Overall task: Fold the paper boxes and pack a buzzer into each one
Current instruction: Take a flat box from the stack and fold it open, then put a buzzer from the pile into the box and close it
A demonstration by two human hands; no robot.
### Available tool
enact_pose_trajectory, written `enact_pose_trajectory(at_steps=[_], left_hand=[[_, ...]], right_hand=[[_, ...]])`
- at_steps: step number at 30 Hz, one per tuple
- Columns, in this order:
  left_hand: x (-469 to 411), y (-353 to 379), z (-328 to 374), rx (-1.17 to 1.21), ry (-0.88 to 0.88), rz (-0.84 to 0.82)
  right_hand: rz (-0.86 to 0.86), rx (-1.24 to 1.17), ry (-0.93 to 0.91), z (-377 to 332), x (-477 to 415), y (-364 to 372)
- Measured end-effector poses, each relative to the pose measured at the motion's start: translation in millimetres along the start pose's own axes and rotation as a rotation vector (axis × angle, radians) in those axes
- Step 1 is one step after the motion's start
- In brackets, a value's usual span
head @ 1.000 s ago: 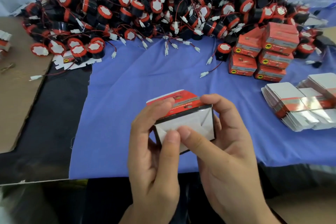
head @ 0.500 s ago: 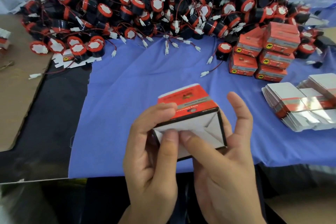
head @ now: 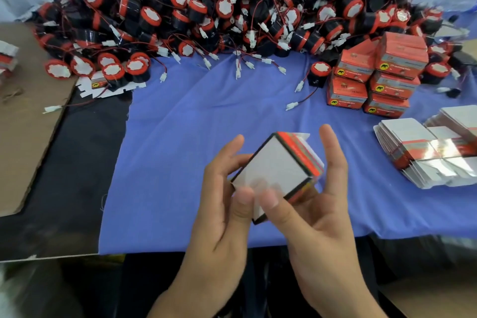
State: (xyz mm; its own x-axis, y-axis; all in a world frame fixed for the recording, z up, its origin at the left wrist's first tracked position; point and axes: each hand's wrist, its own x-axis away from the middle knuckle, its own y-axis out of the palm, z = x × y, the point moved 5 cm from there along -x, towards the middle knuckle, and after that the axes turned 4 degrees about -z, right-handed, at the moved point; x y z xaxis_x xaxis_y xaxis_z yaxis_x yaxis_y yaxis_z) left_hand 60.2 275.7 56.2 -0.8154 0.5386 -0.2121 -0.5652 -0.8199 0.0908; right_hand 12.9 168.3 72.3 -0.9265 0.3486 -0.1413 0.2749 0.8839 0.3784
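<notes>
You are early in the job, by the look of it. A small stack of closed boxes [head: 382,77] stands at the right on the blue cloth [head: 193,124] of the worktop. A large heap of loose buzzers [head: 232,8] waits at the back, and a pile of flat blanks [head: 426,155] lies just right of your hands.

The paper box [head: 276,170] you hold is above the near edge of the cloth. It is tilted, with its white end face turned to you. That end looks folded shut, and no buzzer shows in it. Its sides are red with black edges.

Your left hand [head: 222,204] has a pinching grip on the box, thumb on the white face and fingers behind. Your right hand [head: 320,214] pinches the lower corner likewise, forefinger stretched up beside it.
</notes>
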Motion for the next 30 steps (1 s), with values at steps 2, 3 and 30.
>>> enact_pose_trajectory(at_steps=[2, 3, 30], left_hand=[[-4, -10, -6, -0.031, -0.112, -0.087], [-6, -14, -8, -0.082, -0.154, -0.124], [-16, -67, -105, -0.438, -0.338, 0.075]], right_hand=[[-0.156, 0.325, 0.072, 1, -5, 5], [-0.185, 0.507, 0.021, 1, -7, -1], [-0.035, 0.617, 0.264, 100, -16, -94]])
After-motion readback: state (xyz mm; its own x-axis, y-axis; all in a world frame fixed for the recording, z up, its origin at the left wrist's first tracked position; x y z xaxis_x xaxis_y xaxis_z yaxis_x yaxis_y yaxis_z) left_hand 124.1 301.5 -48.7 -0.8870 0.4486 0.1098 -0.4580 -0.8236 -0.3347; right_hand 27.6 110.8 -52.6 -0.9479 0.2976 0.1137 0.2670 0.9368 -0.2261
